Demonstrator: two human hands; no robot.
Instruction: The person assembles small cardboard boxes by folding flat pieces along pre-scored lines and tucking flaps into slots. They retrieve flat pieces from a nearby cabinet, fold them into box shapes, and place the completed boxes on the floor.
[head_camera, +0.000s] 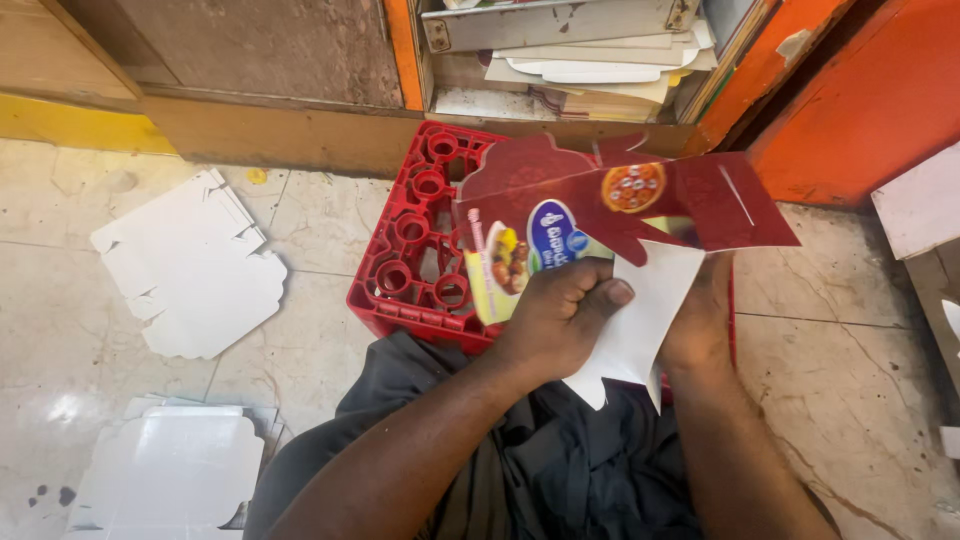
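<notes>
I hold a flat, unfolded cardboard box blank (640, 205) above my lap; its outer side is dark red with printed food pictures, its inner side white. My left hand (560, 315) is curled tight on the blank's lower edge, thumb pressed on a white flap. On the right, my right hand (700, 320) sits mostly behind the white flap, gripping the blank from the back. Under the blank stands a red plastic crate (415, 250) with round bottle holes.
White flat box blanks lie on the tiled floor at left (190, 265) and lower left (170, 475). A stack of flat cardboard sheets (590, 60) fills a wooden shelf ahead. An orange wall panel (860, 100) stands right. My dark garment (560, 470) covers my lap.
</notes>
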